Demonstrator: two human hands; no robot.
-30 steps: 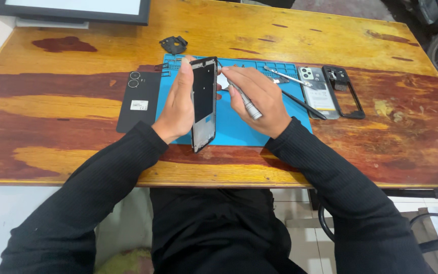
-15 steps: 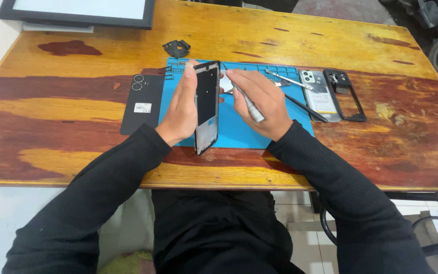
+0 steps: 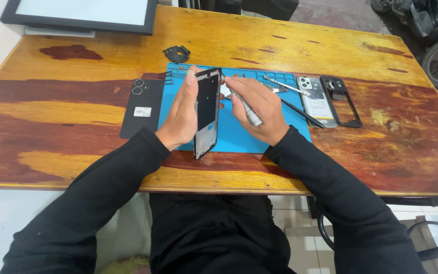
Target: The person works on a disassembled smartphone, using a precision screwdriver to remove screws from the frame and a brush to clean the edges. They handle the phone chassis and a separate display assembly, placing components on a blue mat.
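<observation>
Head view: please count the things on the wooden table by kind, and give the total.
Phone bodies and frames: 3 (held frame, grey phone, black frame)
Black back cover: 1
Blue mat: 1
Small black part: 1
Long thin tools: 3 (held tool, metal tweezers, black stick)
Framed panel: 1
Total: 10

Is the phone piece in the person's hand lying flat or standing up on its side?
Standing on its side. The left hand holds the phone frame upright, its lower end resting on the blue mat.
</observation>
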